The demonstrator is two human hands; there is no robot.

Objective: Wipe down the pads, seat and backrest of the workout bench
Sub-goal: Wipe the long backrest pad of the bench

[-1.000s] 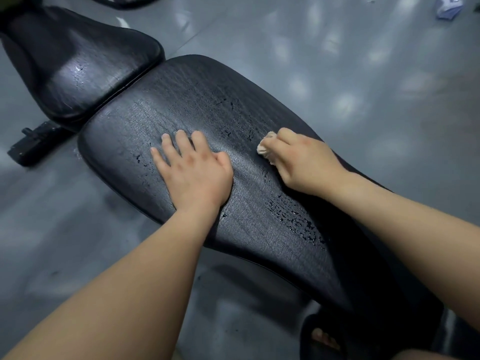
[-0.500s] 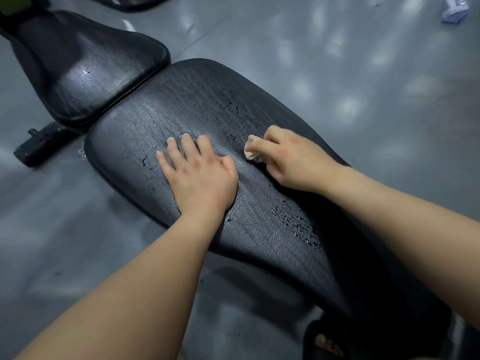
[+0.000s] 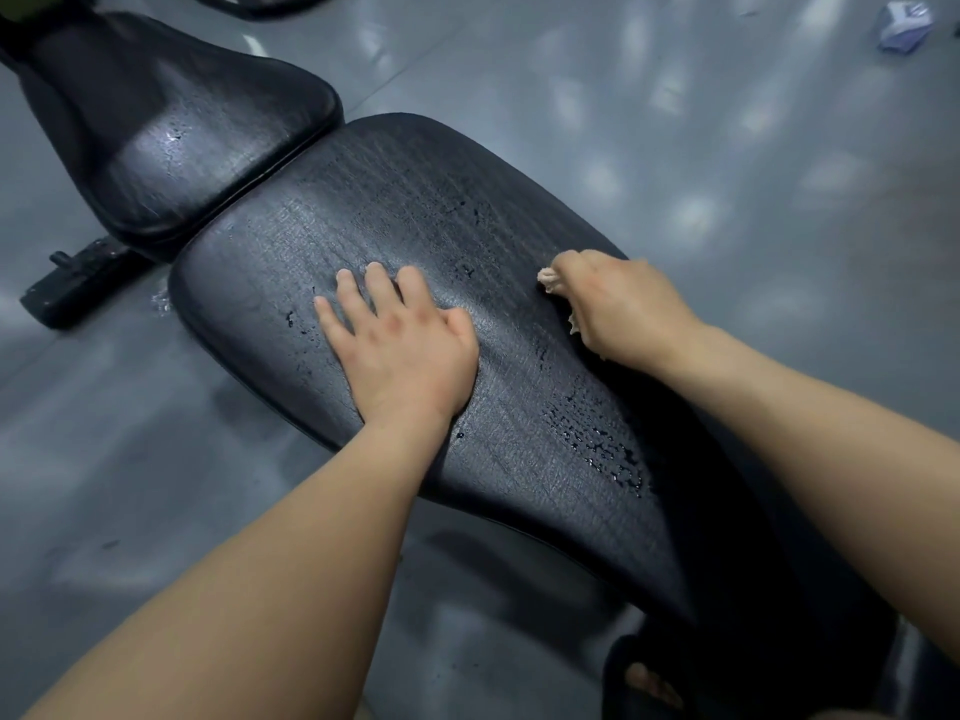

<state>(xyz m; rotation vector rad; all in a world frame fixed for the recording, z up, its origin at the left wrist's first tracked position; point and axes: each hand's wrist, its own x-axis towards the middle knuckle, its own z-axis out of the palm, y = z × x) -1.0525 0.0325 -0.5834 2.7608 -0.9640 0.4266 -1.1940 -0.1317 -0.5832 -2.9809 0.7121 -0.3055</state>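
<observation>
While the left hand (image 3: pixel 410 350) lies flat, fingers (image 3: pixel 379 288) spread, the right hand (image 3: pixel 623 309) clutches cloth (image 3: pixel 548 278) at the backrest (image 3: pixel 395 200) edge.

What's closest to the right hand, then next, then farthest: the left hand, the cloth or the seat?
1. Cloth: gripped in the right hand.
2. Left hand: flat on the backrest, to the left.
3. Seat: far end, upper left.
</observation>
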